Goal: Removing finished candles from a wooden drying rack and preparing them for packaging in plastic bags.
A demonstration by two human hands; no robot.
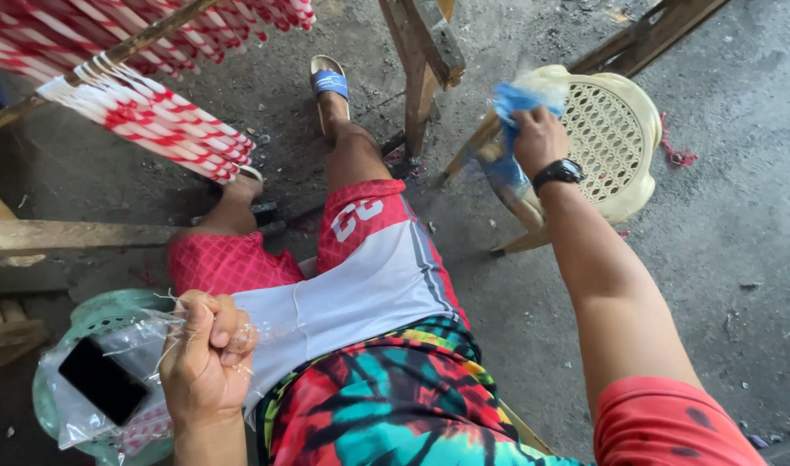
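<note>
We reach our right hand to the cream plastic stool, fingers clamped on a blue cloth. Our left hand fists thin white strands, gathering them together, above a bagged phone.

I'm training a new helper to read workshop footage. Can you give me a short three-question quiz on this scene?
1. True or false: the right hand grips a blue cloth.
2. What does the left hand pinch? A) scissors B) thin clear strands C) a hammer
3. Which dark flat thing lies inside the plastic bag on the green stool?

Key: 1 true; 2 B; 3 a phone.
</note>
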